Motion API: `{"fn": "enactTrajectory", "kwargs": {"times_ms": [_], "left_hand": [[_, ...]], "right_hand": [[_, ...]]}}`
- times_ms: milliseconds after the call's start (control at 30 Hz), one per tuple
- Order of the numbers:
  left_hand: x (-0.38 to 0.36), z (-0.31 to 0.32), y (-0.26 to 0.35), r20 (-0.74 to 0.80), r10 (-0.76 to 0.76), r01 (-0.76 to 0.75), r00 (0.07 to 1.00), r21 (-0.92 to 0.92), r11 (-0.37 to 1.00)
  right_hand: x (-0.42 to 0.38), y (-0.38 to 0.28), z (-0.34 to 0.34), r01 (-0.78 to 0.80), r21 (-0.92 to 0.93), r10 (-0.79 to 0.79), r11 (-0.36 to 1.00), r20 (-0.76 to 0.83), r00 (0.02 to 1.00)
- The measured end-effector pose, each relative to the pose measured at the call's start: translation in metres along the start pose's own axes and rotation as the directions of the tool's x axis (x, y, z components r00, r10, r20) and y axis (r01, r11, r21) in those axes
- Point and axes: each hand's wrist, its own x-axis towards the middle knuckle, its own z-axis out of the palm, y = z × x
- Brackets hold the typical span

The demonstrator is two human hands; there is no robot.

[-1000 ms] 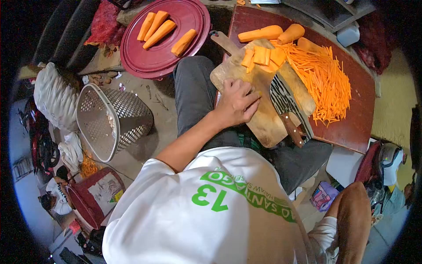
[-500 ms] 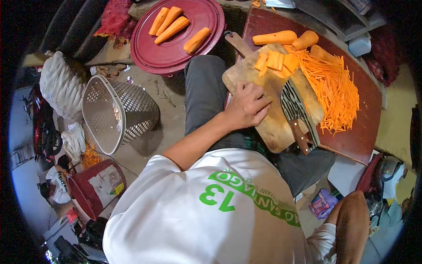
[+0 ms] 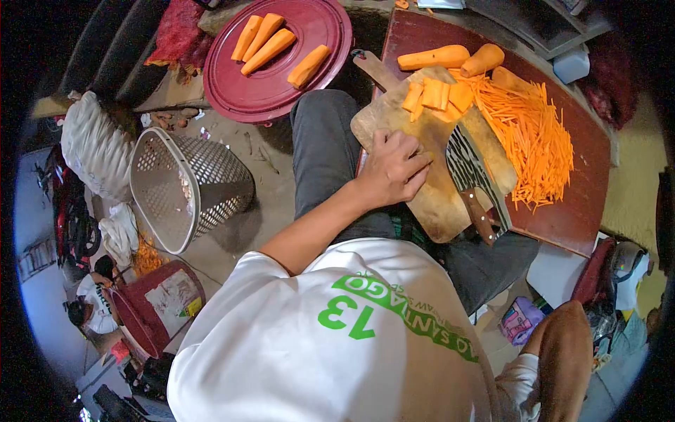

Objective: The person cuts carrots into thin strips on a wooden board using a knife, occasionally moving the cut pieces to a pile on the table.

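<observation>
My left hand [image 3: 398,169] rests on the left part of a wooden cutting board [image 3: 437,211], its fingers curled in and closed. Nothing shows in its grasp. To its right lies a broad knife [image 3: 470,163] with a patterned blade and a brown riveted handle, pointing away from me. Flat carrot slices [image 3: 447,98] lie at the board's far end, beyond the hand. A large heap of carrot strips [image 3: 538,144] spreads along the board's right side. Only my right arm [image 3: 564,355] appears, bent at the lower right; the hand itself is out of the frame.
Peeled carrots [image 3: 434,58] lie behind the board on a red table [image 3: 587,183]. More carrots [image 3: 268,51] sit on a round red lid [image 3: 327,24]. A perforated basket [image 3: 221,179], a white sack [image 3: 95,148] and a red bucket [image 3: 151,306] stand at left, near another person [image 3: 98,299].
The view has shifted slightly. My left hand, the knife and the carrots keep their places. At the far left, the other person has come further into view beside the red bucket.
</observation>
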Motion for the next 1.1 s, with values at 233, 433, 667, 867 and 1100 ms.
{"fn": "enactTrajectory", "kwargs": {"times_ms": [233, 433, 667, 867, 1100], "left_hand": [[0.001, 0.002, 0.001, -0.012, 0.008, -0.008, 1.000, -0.005, 1.000], [0.000, 0.002, 0.001, -0.019, 0.003, -0.003, 1.000, -0.016, 1.000], [0.007, -0.007, -0.004, 0.083, -0.086, 0.100, 0.993, -0.180, 0.979], [0.042, -0.031, -0.036, -0.028, -0.102, 0.098, 0.994, -0.125, 0.987], [0.082, -0.024, -0.072, 0.124, -0.036, 0.043, 0.992, -0.054, 0.998]], "right_hand": [[0.003, -0.003, 0.001, 0.008, -0.005, -0.008, 1.000, 0.007, 1.000], [0.002, -0.001, 0.002, -0.010, -0.006, 0.010, 1.000, 0.015, 1.000], [-0.002, -0.007, -0.012, -0.121, -0.010, 0.121, 0.993, -0.032, 0.992], [-0.049, 0.034, 0.056, -0.700, 0.074, 0.703, 0.711, -0.047, 0.709], [-0.102, 0.059, 0.176, -0.851, -0.124, 0.860, 0.511, 0.076, 0.505]]}}
